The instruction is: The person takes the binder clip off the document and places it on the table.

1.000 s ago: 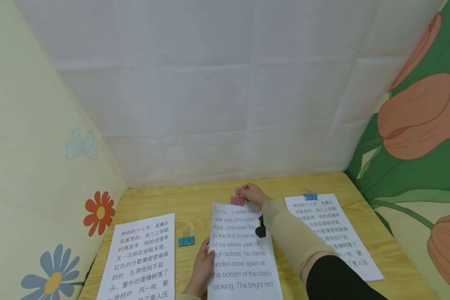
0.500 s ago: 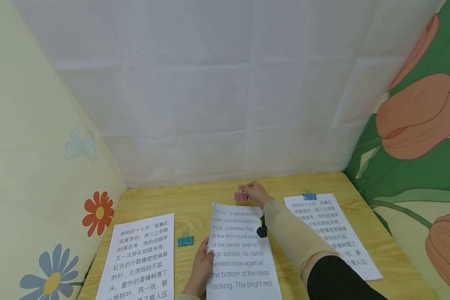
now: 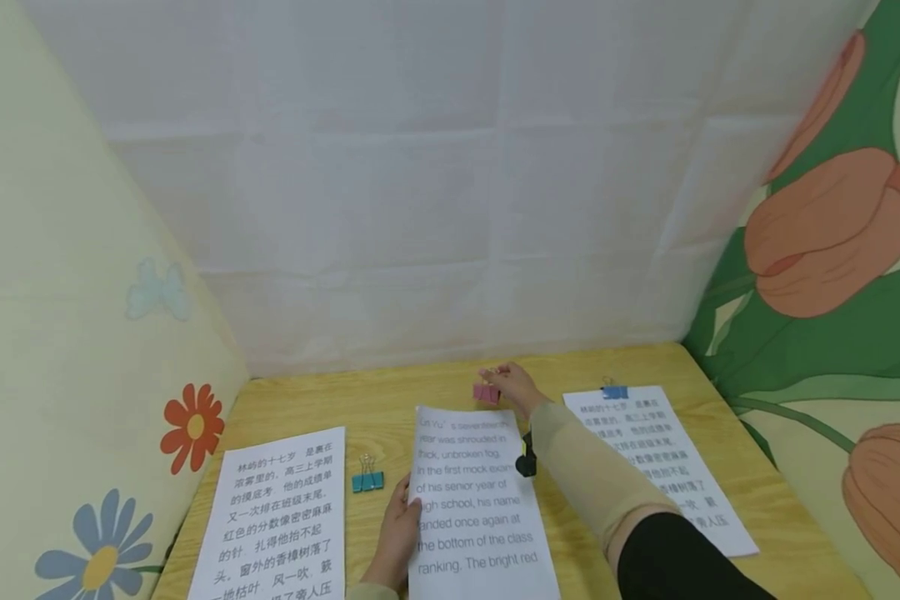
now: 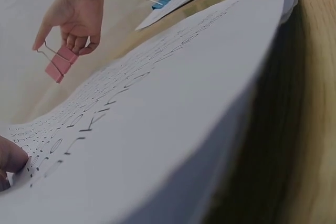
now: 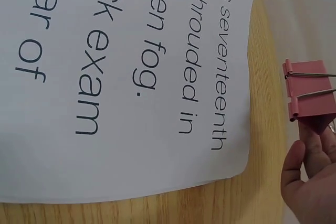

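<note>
Between my two hands is a stack of printed English sheets [image 3: 480,508], its near part tilted up off the table in the left wrist view. My left hand [image 3: 399,535] grips the stack's left edge, thumb [image 4: 11,157] on the printed face and the other fingers hidden beneath. Just beyond the top edge of the stack, my right hand [image 3: 515,387] holds a pink binder clip [image 3: 486,393] by its wire handles. The clip's mouth faces the paper across a small gap in the right wrist view.
On the left lies a stack of Chinese-printed sheets [image 3: 273,508], with a teal binder clip [image 3: 367,482] beside it. Another Chinese-printed stack [image 3: 667,467] on the right wears a blue binder clip [image 3: 615,392]. A white cloth [image 3: 450,208] hangs behind the wooden table [image 3: 330,396].
The pink clip, earlier at the top edge of the English sheets, has moved back and slightly right, away from the paper. The English sheets have shifted a little left with my left hand.
</note>
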A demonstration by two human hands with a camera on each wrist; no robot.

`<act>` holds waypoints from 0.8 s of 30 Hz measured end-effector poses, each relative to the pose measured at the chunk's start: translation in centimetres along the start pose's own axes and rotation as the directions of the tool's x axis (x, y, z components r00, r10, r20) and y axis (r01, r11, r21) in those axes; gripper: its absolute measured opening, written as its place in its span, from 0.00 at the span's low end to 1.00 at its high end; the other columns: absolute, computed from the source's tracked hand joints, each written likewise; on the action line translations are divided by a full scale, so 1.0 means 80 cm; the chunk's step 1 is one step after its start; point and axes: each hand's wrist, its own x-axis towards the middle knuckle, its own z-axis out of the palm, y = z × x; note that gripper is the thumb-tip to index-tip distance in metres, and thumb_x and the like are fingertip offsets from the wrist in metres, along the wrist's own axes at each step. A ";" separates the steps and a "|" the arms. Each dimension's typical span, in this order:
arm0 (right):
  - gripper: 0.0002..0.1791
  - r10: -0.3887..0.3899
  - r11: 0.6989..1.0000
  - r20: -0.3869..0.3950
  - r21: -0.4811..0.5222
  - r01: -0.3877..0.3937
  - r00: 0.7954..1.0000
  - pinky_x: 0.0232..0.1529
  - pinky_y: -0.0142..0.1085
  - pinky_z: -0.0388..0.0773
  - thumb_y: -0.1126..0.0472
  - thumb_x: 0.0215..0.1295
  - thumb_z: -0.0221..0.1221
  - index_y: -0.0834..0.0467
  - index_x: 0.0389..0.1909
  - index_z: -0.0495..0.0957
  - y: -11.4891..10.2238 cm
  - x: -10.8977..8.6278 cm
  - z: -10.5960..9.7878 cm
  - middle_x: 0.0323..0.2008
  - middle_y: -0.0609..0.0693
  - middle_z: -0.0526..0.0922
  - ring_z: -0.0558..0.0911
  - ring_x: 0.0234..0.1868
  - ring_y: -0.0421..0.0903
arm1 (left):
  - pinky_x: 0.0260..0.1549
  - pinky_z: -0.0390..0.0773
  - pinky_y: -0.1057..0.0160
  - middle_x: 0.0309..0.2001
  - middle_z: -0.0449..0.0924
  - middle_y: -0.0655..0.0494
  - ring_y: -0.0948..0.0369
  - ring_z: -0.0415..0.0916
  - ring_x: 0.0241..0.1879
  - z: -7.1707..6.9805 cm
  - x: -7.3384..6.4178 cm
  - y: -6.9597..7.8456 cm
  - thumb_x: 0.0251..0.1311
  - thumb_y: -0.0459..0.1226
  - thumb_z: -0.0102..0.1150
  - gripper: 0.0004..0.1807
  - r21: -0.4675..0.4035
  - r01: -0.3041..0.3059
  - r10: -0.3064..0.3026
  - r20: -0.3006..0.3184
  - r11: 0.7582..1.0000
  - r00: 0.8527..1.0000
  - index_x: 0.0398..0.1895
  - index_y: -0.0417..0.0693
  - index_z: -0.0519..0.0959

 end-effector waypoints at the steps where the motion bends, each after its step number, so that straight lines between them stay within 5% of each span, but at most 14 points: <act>1: 0.36 -0.003 1.000 -0.005 0.002 0.003 1.000 0.69 0.54 0.67 0.45 0.72 0.63 0.70 0.66 0.69 0.001 0.000 -0.001 0.64 0.66 0.74 0.72 0.66 0.61 | 0.59 0.71 0.39 0.54 0.81 0.49 0.54 0.80 0.46 0.000 0.000 0.000 0.80 0.37 0.38 0.31 0.001 0.000 0.000 -0.007 1.000 1.000 0.83 0.44 0.50; 11: 0.33 0.001 0.998 -0.018 0.058 0.000 1.000 0.66 0.52 0.70 0.47 0.73 0.62 0.69 0.63 0.70 0.010 -0.001 -0.013 0.61 0.65 0.77 0.75 0.62 0.59 | 0.44 0.78 0.55 0.50 0.83 0.49 0.54 0.82 0.39 0.002 0.000 0.009 0.80 0.36 0.37 0.31 -0.035 -0.018 0.017 -0.030 0.999 0.999 0.83 0.45 0.49; 24: 0.21 -0.033 0.985 -0.002 0.168 0.033 0.999 0.52 0.44 0.75 0.48 0.75 0.60 0.64 0.47 0.76 0.035 -0.016 -0.046 0.46 0.56 0.78 0.77 0.45 0.49 | 0.62 0.69 0.41 0.64 0.74 0.39 0.49 0.78 0.53 -0.007 0.002 0.018 0.79 0.35 0.36 0.31 -0.042 -0.083 0.080 -0.082 0.996 0.993 0.83 0.43 0.49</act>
